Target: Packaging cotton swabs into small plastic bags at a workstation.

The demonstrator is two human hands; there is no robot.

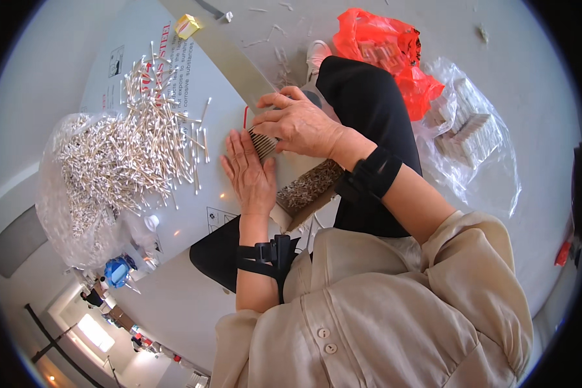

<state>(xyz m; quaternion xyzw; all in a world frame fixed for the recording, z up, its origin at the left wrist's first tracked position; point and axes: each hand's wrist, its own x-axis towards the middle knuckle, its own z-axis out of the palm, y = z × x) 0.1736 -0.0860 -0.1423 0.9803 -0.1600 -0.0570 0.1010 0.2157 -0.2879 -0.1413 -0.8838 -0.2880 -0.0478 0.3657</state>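
A short row of cotton swabs (263, 143) lies side by side at the table edge, between my two hands. My left hand (249, 174) rests flat, fingers stretched out along the row's left side. From the right, my right hand (301, 126) curls over the row, its fingers bent around the sticks and touching them. A thin red strip (246, 118) shows just beyond the fingertips; what it belongs to is partly hidden. Below my right wrist, an open cardboard box (293, 223) holds many densely packed small sticks with pale ends.
Loose cotton swabs (155, 129) spill from a clear plastic bag (48, 194) on the table's left. A small yellow box (187, 26) sits at the far edge. On the floor at right are a red plastic bag (375, 35) and a clear bag (498, 174) of white packs.
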